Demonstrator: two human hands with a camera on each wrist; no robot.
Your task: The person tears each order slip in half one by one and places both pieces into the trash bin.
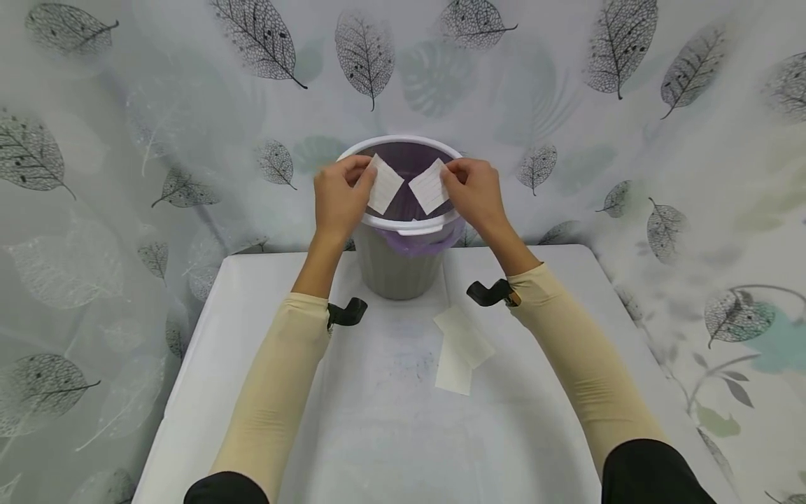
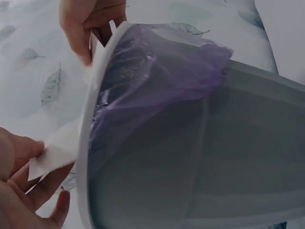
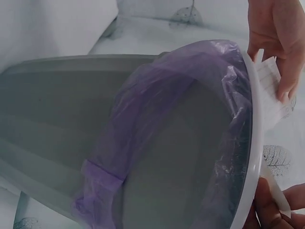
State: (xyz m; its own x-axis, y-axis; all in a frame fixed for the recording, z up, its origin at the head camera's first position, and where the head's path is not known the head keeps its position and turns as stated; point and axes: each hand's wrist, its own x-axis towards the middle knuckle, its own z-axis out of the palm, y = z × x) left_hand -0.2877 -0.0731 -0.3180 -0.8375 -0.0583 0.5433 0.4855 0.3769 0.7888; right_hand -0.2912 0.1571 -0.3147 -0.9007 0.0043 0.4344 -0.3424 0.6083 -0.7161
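Over the mouth of a grey trash can [image 1: 399, 269], my left hand [image 1: 342, 190] pinches a small white piece of paper [image 1: 385, 184] between thumb and fingers. Opposite it, my right hand [image 1: 475, 192] pinches a second white paper piece [image 1: 429, 187], faintly lined. The two pieces hang apart, tilted toward each other. A purple trash bag [image 1: 418, 241] lines the can and folds out over its white rim [image 1: 403, 225]. In the left wrist view, the left-hand paper [image 2: 57, 150] is right at the rim.
Two pale paper pieces [image 1: 464, 343] lie overlapping on the white table [image 1: 390, 434], in front of the can. A leaf-patterned curtain [image 1: 403, 77] hangs behind and along both sides. A dark wrist camera [image 1: 348, 312] juts from the left sleeve.
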